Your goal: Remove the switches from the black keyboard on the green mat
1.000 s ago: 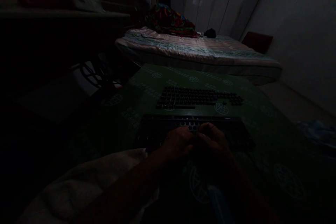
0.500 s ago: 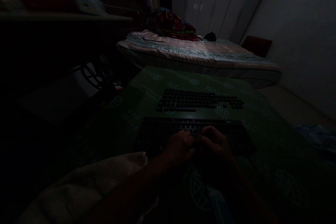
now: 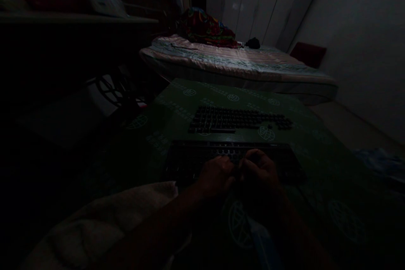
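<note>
In dim light, a black keyboard base [image 3: 186,158] lies on the green-covered table [image 3: 142,147] before me. Over its middle, my left hand [image 3: 218,173] has its fingers curled together. Close beside it, my right hand [image 3: 259,173] pinches with thumb and forefinger. Whatever either hand holds is too small and dark to make out. Beyond the base, loose black keycaps [image 3: 234,119] are laid out in rows, with a long bar-shaped key [image 3: 223,130] along the near side.
A pale cloth [image 3: 126,206] lies at the near left. Below my right hand is a light blue item [image 3: 264,240], mostly in shadow. A bed [image 3: 240,61] stands past the table's far edge, and a shelf [image 3: 79,19] runs along the left.
Both hands stay over the keyboard base in nearly the same pose. The whole view has shifted very slightly; nothing else has visibly moved.
</note>
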A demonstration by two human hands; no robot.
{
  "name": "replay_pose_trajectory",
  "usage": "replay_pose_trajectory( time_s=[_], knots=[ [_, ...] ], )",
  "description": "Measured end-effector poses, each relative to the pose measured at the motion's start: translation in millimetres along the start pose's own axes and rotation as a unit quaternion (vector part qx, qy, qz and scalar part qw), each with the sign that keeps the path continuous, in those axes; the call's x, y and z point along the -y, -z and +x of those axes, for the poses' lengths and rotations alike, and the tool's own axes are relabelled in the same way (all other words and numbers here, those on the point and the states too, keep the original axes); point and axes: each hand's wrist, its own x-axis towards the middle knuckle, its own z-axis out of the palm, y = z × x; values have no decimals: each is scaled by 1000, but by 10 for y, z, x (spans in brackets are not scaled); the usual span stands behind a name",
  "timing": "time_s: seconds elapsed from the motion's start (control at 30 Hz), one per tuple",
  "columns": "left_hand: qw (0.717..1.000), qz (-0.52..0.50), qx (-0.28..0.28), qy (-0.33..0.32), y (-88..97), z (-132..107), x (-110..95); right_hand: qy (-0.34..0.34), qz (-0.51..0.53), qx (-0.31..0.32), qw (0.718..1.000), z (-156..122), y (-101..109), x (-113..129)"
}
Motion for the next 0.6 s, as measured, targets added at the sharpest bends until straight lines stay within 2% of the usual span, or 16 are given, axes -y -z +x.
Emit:
replay_pose_trajectory(
  time_s=[0.13,0.3,0.4,0.6],
  knots=[
    [989,-144,-11,33,63,-8,47,13,44,-13,999,-2,12,7],
    [947,-317,-36,50,124,-9,131,38,69,-12,997,-6,57,42],
    [921,-382,-50,60,122,9,170,46,68,-25,996,-13,52,68],
    [870,-476,-44,116,157,8,157,44,57,-95,993,-19,23,51]
  ],
)
